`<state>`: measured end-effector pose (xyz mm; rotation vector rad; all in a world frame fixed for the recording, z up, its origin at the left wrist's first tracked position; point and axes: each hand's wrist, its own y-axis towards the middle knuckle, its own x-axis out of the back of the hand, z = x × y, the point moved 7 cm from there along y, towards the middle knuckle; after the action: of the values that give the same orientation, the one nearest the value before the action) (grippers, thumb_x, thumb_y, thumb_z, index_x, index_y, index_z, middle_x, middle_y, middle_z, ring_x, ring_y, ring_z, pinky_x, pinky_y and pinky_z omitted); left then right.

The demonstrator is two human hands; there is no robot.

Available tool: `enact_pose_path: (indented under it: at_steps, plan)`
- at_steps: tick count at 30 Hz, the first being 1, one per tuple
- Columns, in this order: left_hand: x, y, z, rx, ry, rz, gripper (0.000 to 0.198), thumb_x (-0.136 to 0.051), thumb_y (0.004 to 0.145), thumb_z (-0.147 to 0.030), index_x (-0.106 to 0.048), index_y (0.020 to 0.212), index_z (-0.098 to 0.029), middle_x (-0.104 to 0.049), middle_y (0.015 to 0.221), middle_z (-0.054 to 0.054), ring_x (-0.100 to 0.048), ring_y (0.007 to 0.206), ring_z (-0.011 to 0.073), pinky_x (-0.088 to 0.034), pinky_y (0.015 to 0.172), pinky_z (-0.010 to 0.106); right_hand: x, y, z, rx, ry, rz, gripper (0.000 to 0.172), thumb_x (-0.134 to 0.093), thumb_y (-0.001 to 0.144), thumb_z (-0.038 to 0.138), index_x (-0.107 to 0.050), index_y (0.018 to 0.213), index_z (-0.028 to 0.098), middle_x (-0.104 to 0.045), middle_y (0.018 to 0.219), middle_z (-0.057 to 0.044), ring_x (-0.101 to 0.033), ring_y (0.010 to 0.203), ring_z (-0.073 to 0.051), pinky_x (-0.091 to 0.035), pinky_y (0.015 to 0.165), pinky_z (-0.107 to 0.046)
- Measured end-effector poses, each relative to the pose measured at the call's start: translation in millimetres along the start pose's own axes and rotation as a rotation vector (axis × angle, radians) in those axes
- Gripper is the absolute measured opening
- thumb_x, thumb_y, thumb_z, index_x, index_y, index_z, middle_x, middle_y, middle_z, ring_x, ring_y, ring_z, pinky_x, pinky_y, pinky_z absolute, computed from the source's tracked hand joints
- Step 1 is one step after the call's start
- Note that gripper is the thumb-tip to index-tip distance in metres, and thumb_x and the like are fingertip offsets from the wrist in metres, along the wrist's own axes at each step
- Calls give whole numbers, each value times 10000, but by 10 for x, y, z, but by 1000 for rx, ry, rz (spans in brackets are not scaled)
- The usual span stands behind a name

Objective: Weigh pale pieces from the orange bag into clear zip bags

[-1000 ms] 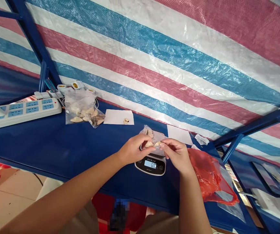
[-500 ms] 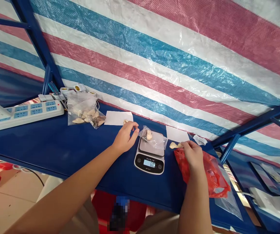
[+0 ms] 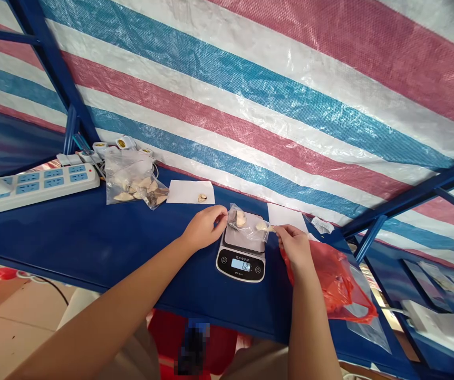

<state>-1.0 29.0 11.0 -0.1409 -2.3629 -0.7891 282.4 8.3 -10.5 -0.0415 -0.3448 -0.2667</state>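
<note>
A digital kitchen scale (image 3: 241, 270) stands on the blue table, its display reading about 6.8. On its plate lies a small clear plastic bag (image 3: 246, 231) with a pale dried slice (image 3: 241, 219) inside. My left hand (image 3: 206, 227) is at the bag's left edge, its fingers closed and seeming to pinch it. Between the fingertips of my right hand (image 3: 295, 244) is another pale dried slice (image 3: 262, 226), held over the bag's right end. Whether it is inside the bag's mouth I cannot tell. A crumpled red plastic bag (image 3: 335, 279) lies under and beside my right forearm.
Left of the scale, white paper (image 3: 183, 192) holds small pale pieces (image 3: 202, 197). Farther left are a larger clear bag of slices (image 3: 135, 184) and a power strip (image 3: 40, 184). More white paper (image 3: 286, 215) lies behind the scale's right side. Striped sheeting (image 3: 227, 111) rises behind the table.
My right hand has moved left with the pale slice, from beside the red bag to the small clear bag. The fingers of my left hand have closed at the clear bag's edge.
</note>
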Motion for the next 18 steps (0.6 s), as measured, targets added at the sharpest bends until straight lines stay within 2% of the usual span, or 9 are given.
enact_pose_path:
  at_steps: [6, 13, 15, 18]
  plan:
    - [-1, -1, -16, -16, 11, 8, 133, -476, 972, -274, -595, 945, -223, -675, 845, 16, -619, 732, 161, -447, 648, 269, -55, -65, 62, -59, 13, -37, 281, -767, 737, 464, -652, 710, 209, -622, 684, -8, -511, 579, -142, -401, 513, -270]
    - [-1, -5, -10, -18, 7, 8, 131, -474, 974, -269, -595, 961, -223, -682, 863, 14, -618, 738, 158, -450, 667, 271, -83, -74, 80, -96, 26, -33, 276, -803, 691, 432, -647, 695, 204, -560, 579, 23, -477, 540, -129, -369, 503, -258]
    - [-7, -4, -6, -17, 3, 10, 130, -473, 975, -270, -594, 972, -222, -686, 875, 16, -624, 746, 160, -453, 672, 272, -131, -94, 90, -119, 55, 21, 263, -808, 681, 419, -677, 723, 194, -550, 568, 26, -442, 515, -118, -329, 476, -251]
    - [-17, -5, -1, -16, 1, 18, 133, -466, 979, -276, -587, 967, -223, -685, 877, 19, -631, 752, 162, -452, 671, 275, -225, -137, 105, -157, 120, 167, 261, -821, 645, 379, -726, 778, 175, -523, 541, 33, -392, 492, -103, -245, 445, -238]
